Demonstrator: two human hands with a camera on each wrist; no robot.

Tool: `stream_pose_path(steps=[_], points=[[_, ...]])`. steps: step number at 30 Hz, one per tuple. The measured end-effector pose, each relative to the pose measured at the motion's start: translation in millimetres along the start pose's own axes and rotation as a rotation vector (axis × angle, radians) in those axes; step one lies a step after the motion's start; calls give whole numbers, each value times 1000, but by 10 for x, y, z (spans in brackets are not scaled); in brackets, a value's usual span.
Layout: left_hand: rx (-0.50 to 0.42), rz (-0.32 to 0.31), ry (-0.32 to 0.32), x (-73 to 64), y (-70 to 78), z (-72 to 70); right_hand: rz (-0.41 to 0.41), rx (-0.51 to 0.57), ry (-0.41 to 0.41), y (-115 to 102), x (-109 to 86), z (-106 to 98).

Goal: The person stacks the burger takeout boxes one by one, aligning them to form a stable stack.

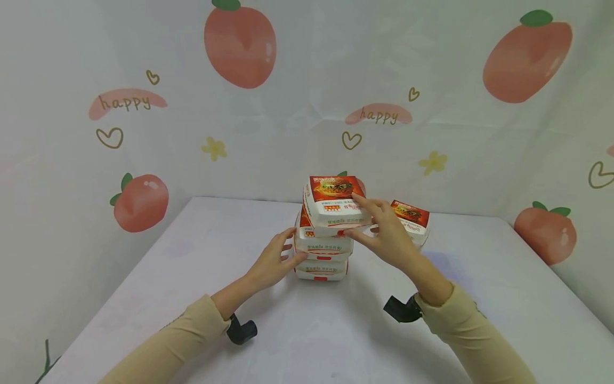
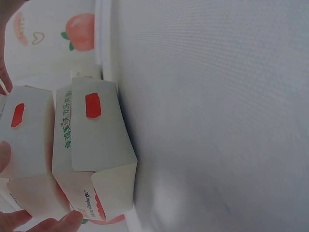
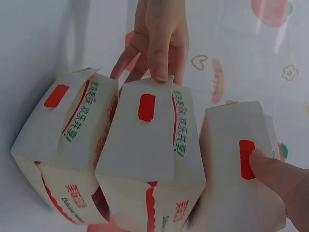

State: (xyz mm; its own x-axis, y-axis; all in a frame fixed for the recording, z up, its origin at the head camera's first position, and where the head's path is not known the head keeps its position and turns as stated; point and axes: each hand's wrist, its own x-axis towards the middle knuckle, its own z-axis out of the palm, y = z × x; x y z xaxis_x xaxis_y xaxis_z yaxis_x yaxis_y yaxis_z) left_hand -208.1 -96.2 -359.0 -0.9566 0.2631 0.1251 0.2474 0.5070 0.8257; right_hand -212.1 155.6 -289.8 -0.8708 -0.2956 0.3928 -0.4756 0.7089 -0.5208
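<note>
Three white paper hamburger boxes with red tabs make a stack: a bottom box (image 1: pixel 321 270), a middle box (image 1: pixel 326 246) and a top box (image 1: pixel 338 210). My right hand (image 1: pixel 387 237) grips the top box at its right front, thumb on the front by the red tab and fingers over the lid. That box sits askew, shifted rightward over the middle one. At the stack's left side, my left hand (image 1: pixel 273 261) rests its fingers along the middle box. Its thumb (image 3: pixel 159 65) touches that box's front corner in the right wrist view.
Another hamburger box (image 1: pixel 412 220) stands behind my right hand, partly hidden by it. A white cloth (image 1: pixel 307 341) covers the table. Behind it hangs a backdrop (image 1: pixel 307 64) printed with peaches and hearts. Black wrist mounts (image 1: pixel 241 330) show below both sleeves.
</note>
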Motion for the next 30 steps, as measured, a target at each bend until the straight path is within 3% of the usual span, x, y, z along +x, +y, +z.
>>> stream_pose_path(steps=[30], points=[[9, 12, 3, 11, -2, 10, 35, -9, 68, -173, -20, 129]])
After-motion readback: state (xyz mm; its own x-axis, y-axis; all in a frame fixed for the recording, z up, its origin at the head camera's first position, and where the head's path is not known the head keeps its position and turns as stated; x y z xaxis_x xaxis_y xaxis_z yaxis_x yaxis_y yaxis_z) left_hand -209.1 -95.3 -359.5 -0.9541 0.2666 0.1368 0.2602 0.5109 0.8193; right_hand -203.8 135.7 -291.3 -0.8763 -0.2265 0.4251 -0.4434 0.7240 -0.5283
